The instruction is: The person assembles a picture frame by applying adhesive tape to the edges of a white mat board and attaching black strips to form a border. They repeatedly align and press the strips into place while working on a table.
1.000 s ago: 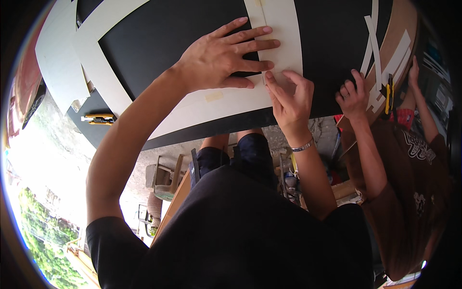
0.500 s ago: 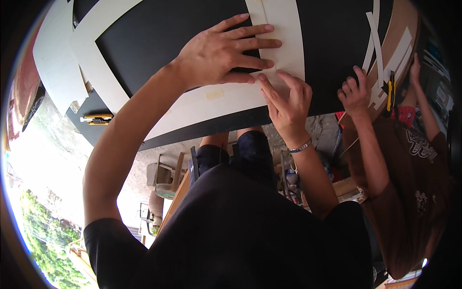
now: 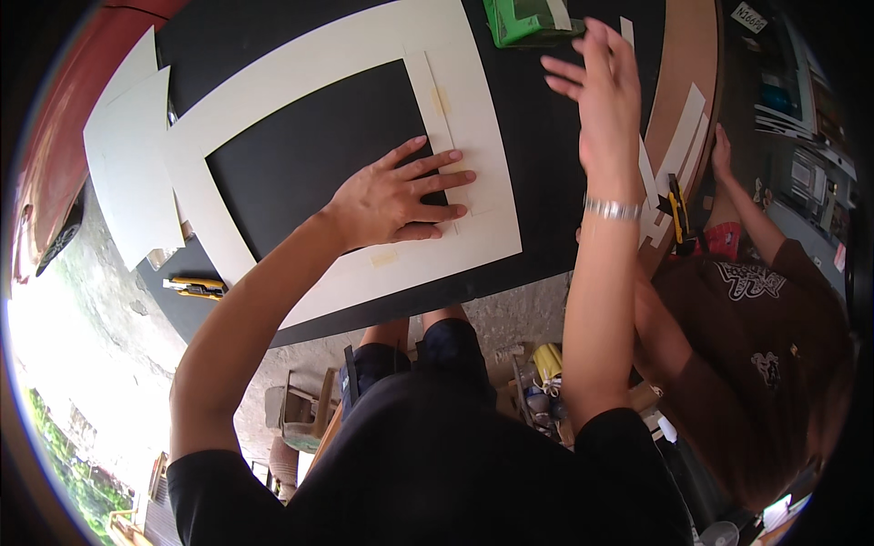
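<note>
The left hand lies palm down with its fingers spread, gripping nothing, on the white card frame, its fingertips covering part of the right side and its forearm crossing the lower left corner. A piece of tape sits just below that hand, another above its fingertips. The right hand is raised, fingers loosely parted with no visible object held, just beside a green dispenser on its left; whether they touch, I cannot tell. Below and right of it lie white strips and a yellow cutter; its forearm partly hides a co-worker's arm. Another cutter rests left of the left hand, below white sheets.
</note>
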The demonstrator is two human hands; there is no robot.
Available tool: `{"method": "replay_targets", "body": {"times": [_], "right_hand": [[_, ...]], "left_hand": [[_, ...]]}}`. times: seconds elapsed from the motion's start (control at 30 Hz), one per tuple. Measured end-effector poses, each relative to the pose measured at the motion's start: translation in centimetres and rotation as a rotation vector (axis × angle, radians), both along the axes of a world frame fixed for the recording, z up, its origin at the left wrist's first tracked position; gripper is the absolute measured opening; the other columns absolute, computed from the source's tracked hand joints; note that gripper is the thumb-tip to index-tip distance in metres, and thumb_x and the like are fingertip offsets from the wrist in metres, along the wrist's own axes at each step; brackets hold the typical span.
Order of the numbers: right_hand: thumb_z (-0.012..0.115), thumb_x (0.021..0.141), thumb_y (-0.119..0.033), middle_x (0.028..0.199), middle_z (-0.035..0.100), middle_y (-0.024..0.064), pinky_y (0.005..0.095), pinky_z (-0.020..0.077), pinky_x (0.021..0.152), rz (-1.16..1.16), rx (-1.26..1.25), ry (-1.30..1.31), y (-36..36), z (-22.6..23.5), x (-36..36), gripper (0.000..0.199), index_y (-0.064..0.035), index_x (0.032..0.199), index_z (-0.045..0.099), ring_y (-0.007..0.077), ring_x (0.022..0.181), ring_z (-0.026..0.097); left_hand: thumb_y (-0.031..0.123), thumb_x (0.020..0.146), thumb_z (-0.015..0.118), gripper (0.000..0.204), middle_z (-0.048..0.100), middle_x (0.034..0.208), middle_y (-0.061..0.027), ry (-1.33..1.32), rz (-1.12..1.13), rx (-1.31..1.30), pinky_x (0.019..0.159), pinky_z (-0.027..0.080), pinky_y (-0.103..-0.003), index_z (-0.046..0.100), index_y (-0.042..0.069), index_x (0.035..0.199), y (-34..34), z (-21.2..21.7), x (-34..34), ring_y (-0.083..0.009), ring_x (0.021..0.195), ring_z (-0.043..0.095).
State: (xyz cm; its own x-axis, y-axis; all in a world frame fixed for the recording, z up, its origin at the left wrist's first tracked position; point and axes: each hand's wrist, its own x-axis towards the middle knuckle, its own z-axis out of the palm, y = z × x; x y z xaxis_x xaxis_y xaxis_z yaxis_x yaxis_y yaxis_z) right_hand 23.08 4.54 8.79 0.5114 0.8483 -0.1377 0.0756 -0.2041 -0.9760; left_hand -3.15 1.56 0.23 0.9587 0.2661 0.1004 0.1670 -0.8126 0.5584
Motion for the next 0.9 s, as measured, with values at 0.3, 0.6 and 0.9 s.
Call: {"method": "replay_targets", "body": {"times": [0.3,0.6,0.9], "right_hand": [[0.065,0.101,-0.024,0.133,0.062,0.0136,0.0409,0.0579,0.095,0.245,-0.284,0.237,4.7,0.6,5.6,0.038,-0.0011,0.131,0.059,0.0342,0.113,0.068],[0.081,0.081,-0.016,0.094,0.062,0.011,0.0479,0.0466,0.086,-0.113,0.057,-1.379,0.3,-5.2,2.5,0.01,-0.0099,0.084,0.074,0.0356,0.095,0.057],[0.073,0.092,-0.004,0.082,0.069,0.004,0.0218,0.0522,0.063,-0.261,-0.179,0.052,-14.8,-3.8,-6.4,0.019,0.0047,0.11,0.074,0.0057,0.07,0.061]], "left_hand": [[0.047,0.092,0.066,0.032,0.047,0.155,0.0062,-0.019,0.008,0.043,0.124,0.025,-0.053,0.071,0.034,0.121,0.0,0.1,-0.1,-0.0194,0.15,0.034],[0.046,0.092,0.067,0.032,0.047,0.155,0.007,-0.002,0.002,0.044,0.124,0.026,-0.053,0.071,0.034,0.121,0.1,0.0,0.0,-0.0194,0.149,0.035],[0.048,0.089,0.068,0.041,0.045,0.156,0.007,0.044,-0.051,0.081,0.124,0.027,-0.052,0.066,0.039,0.129,0.2,0.4,0.4,-0.0201,0.149,0.035]]}}
